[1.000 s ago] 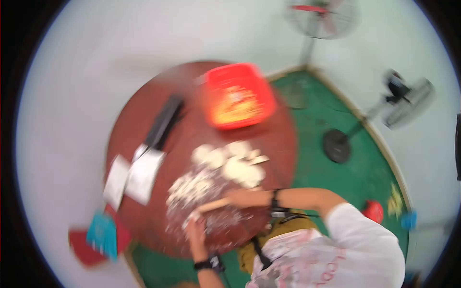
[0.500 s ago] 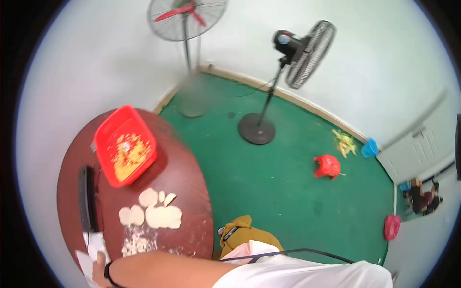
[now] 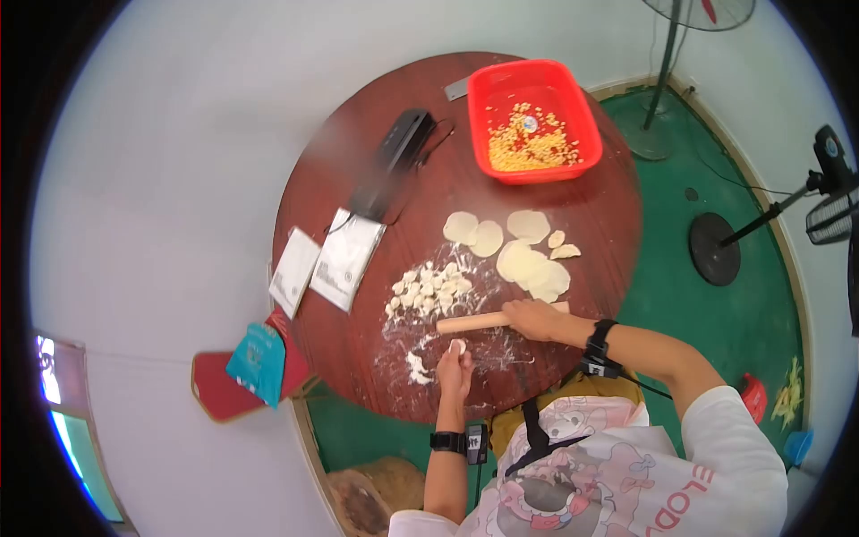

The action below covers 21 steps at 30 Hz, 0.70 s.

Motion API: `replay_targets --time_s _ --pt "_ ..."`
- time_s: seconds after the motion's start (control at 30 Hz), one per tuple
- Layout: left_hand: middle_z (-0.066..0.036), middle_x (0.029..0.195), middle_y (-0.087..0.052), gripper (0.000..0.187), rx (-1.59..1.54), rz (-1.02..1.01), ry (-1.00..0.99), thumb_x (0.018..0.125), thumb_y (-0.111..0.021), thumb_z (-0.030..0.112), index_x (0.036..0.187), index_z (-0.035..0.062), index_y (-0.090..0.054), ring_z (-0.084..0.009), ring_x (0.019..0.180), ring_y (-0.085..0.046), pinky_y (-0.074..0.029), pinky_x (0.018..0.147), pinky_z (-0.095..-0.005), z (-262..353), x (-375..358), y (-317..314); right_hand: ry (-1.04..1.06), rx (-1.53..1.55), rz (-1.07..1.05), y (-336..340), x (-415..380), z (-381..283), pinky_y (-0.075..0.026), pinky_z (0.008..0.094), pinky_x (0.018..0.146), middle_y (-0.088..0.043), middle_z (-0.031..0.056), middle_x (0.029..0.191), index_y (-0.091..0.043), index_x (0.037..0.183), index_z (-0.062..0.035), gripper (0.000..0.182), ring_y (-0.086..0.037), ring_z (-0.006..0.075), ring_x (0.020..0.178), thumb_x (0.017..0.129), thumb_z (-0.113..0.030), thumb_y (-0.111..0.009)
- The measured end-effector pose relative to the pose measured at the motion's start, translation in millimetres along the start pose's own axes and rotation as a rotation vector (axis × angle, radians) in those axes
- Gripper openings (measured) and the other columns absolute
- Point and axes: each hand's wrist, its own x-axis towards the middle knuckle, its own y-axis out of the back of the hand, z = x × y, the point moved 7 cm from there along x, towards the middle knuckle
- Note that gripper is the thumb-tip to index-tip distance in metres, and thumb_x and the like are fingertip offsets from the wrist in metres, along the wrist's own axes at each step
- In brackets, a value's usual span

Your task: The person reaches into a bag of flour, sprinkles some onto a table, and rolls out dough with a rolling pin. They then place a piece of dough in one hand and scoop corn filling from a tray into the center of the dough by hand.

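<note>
My right hand (image 3: pixel 531 319) is closed over the right part of a wooden rolling pin (image 3: pixel 470 322), which lies across the floured table. Just below the pin's left end, my left hand (image 3: pixel 455 372) pinches a small piece of dough (image 3: pixel 458 345). Beyond the pin is a pile of small dough pieces (image 3: pixel 428 291) dusted with flour. Several flat round dough wrappers (image 3: pixel 532 268) lie overlapping to the right of that pile, with two more rounds (image 3: pixel 486 239) touching behind it. Two small folded dough pieces (image 3: pixel 564 251) sit beside the wrappers.
On the round brown table (image 3: pixel 376 89) stand a red basin (image 3: pixel 537 170) of yellow kernels, a long black device (image 3: pixel 394 161) with a cord and two white packets (image 3: pixel 349 259). A red chair (image 3: pixel 210 385) holds a teal bag (image 3: pixel 259 362). Fans (image 3: pixel 716 251) stand at right.
The view has swung left onto the table. My right hand now shows on the rolling pin and my left hand with dough; earlier one arm reached across the table's near side.
</note>
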Motion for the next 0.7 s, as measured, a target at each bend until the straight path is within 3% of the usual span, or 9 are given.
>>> replay_targets --time_s 0.3,0.53,0.7 --pt "-0.005 0.076 -0.058 0.014 0.1 -0.082 -0.046 0.086 -0.058 0.011 0.096 0.0014 -0.057 -0.0089 0.059 -0.054 -0.045 0.054 -0.0216 1 -22 -17 -0.026 -0.178 0.152 -24 -14 16 -0.046 0.0401 0.07 -0.051 0.0131 0.092 -0.044 0.096 -0.003 0.026 -0.053 0.0289 0.087 0.078 -0.015 -0.059" --pt "-0.011 0.087 -0.063 0.024 -0.03 -0.007 0.012 0.091 -0.051 0.022 0.099 -0.0001 -0.057 -0.0166 0.069 -0.062 -0.049 0.06 -0.0249 -8 -36 -10 0.025 -0.377 0.225 -33 -9 15 -0.044 0.0364 0.067 -0.051 0.0078 0.088 -0.048 0.092 -0.0072 0.027 -0.053 0.0237 0.084 0.072 -0.018 -0.062" --pt "-0.011 0.084 -0.065 0.026 0.101 0.01 -0.031 0.09 -0.054 0.022 0.097 -0.002 -0.058 -0.0148 0.07 -0.063 -0.048 0.056 -0.0228 -20 -29 7 0.008 -0.421 0.222 -32 -10 11 -0.045 0.0362 0.067 -0.051 0.0072 0.088 -0.048 0.092 -0.0081 0.027 -0.053 0.0233 0.084 0.072 -0.019 -0.063"
